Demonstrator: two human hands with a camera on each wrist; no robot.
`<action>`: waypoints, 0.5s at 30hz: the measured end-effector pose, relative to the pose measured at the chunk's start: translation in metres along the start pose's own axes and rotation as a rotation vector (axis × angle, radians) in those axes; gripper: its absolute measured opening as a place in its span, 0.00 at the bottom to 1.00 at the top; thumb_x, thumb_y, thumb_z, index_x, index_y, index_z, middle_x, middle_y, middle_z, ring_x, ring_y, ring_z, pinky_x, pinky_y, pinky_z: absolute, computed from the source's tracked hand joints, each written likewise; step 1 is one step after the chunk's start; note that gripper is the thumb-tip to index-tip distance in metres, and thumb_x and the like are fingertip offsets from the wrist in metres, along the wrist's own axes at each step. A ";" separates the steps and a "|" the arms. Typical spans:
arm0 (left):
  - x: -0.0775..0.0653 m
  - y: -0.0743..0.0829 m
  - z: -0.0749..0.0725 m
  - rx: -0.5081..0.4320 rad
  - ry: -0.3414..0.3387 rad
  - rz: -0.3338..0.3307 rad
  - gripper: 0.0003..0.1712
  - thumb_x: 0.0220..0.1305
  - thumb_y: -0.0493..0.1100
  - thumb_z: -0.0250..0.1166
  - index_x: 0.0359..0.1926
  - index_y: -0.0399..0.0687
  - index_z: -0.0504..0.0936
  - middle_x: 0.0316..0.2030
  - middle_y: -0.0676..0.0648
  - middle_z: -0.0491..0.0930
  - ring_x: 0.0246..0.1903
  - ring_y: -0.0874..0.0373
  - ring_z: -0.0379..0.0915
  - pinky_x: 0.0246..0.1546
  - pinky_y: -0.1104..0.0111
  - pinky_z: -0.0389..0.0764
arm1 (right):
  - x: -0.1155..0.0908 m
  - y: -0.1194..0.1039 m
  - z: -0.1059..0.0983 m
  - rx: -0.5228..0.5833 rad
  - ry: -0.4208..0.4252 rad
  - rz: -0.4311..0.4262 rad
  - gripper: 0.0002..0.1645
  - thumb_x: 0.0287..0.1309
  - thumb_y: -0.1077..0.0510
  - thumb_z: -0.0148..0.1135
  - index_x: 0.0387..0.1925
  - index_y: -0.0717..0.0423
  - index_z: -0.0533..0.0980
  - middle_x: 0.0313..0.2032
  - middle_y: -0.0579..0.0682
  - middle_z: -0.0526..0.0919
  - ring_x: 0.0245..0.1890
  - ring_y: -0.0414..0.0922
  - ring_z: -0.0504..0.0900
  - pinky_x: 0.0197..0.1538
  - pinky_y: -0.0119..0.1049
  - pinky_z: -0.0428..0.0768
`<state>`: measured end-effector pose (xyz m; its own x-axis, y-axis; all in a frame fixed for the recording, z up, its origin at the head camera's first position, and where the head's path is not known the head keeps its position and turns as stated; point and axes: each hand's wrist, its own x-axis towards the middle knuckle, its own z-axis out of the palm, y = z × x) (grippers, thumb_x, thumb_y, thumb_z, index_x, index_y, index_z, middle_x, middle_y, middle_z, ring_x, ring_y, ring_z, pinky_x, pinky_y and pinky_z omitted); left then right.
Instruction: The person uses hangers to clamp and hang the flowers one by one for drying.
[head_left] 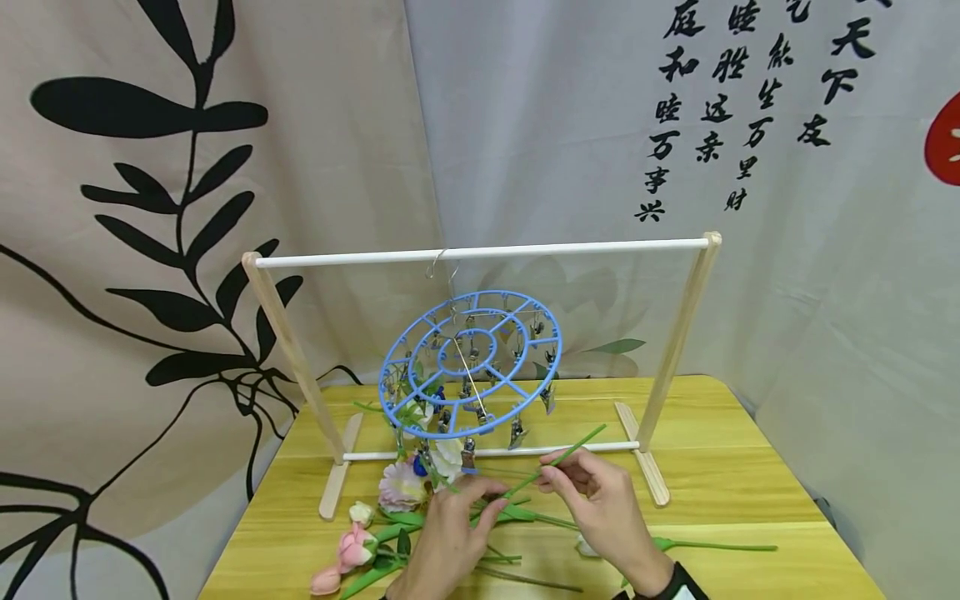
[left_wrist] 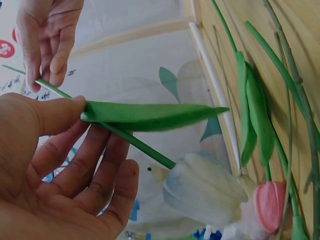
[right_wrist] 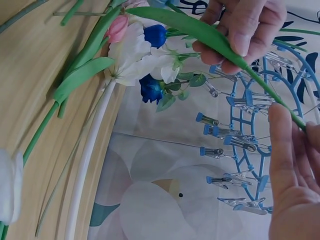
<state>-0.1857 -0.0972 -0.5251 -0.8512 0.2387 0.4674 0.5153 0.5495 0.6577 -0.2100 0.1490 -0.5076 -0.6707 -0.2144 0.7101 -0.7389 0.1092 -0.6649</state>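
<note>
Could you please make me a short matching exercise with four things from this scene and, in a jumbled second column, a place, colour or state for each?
Things:
1. Clip hanger
2. Pink tulips
3. Top rod
4. Left hand

Descriptions:
A. Pinching a green stem beside its leaf
B. White, spanning the gap between two wooden uprights
C. Blue, round and hanging
D. Lying on the table

Right pairs: 1-C, 2-D, 3-B, 4-A
</note>
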 end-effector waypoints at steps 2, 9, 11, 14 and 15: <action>-0.001 -0.001 -0.001 -0.010 0.007 -0.015 0.07 0.82 0.42 0.76 0.55 0.56 0.95 0.50 0.54 0.97 0.49 0.58 0.95 0.52 0.64 0.95 | 0.001 -0.001 0.001 -0.006 0.005 -0.007 0.13 0.76 0.76 0.70 0.53 0.62 0.88 0.46 0.58 0.97 0.40 0.38 0.97 0.41 0.39 0.97; -0.011 -0.004 -0.017 0.076 0.023 -0.233 0.20 0.85 0.62 0.72 0.58 0.54 0.95 0.53 0.49 0.98 0.50 0.46 0.95 0.50 0.59 0.94 | 0.002 -0.004 0.001 -0.035 0.015 -0.020 0.14 0.76 0.76 0.71 0.52 0.57 0.89 0.46 0.56 0.97 0.40 0.37 0.97 0.42 0.36 0.97; -0.012 -0.004 -0.022 0.081 0.027 -0.277 0.27 0.85 0.64 0.70 0.63 0.47 0.92 0.54 0.46 0.97 0.50 0.47 0.96 0.49 0.60 0.95 | 0.002 -0.005 0.001 -0.041 0.020 -0.036 0.15 0.75 0.76 0.72 0.51 0.57 0.89 0.46 0.57 0.96 0.40 0.37 0.97 0.42 0.36 0.97; -0.011 -0.003 -0.025 0.058 0.052 -0.305 0.36 0.86 0.63 0.70 0.74 0.39 0.84 0.60 0.41 0.95 0.52 0.48 0.97 0.55 0.57 0.96 | 0.003 -0.006 0.001 -0.057 0.026 -0.045 0.15 0.74 0.76 0.73 0.52 0.56 0.89 0.46 0.57 0.96 0.40 0.36 0.97 0.42 0.35 0.96; -0.011 -0.003 -0.025 0.042 0.059 -0.306 0.39 0.86 0.63 0.70 0.79 0.38 0.80 0.62 0.39 0.94 0.54 0.48 0.96 0.56 0.56 0.96 | 0.004 -0.007 0.001 -0.064 0.027 -0.047 0.15 0.74 0.76 0.73 0.52 0.55 0.89 0.46 0.56 0.96 0.40 0.36 0.97 0.42 0.35 0.96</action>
<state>-0.1755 -0.1212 -0.5169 -0.9583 0.0107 0.2854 0.2300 0.6216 0.7488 -0.2076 0.1461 -0.5009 -0.6358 -0.1950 0.7468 -0.7719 0.1618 -0.6149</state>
